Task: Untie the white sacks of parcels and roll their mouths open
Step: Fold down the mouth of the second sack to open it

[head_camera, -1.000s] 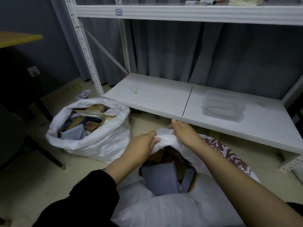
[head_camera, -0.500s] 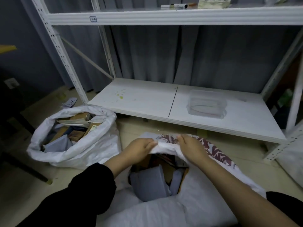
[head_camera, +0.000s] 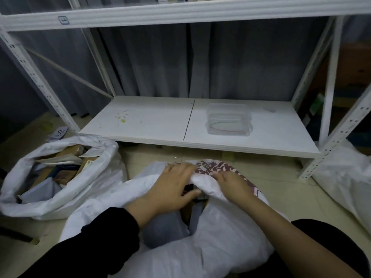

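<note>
A white sack (head_camera: pixel 224 233) with a red-patterned far side lies on the floor right in front of me, its mouth open on grey parcels (head_camera: pixel 162 231). My left hand (head_camera: pixel 170 189) grips the far rim of the mouth, fingers over the edge and thumb inside. My right hand (head_camera: pixel 230 185) pinches the same rim just to the right, folding it outward. A second white sack (head_camera: pixel 60 189) stands at the left with its mouth rolled open, showing brown boxes and envelopes.
A white metal shelf rack (head_camera: pixel 200 135) stands just beyond the sacks, with a clear plastic box (head_camera: pixel 228 121) on its low board. Another white sack (head_camera: pixel 345 177) rests at the right by the rack's leg. A paper label (head_camera: pixel 60 133) lies on the floor at the left.
Both hands have pushed the sack's far rim down and away, folding it outward. The view has shifted to the right, so the left sack sits nearer the frame's edge.
</note>
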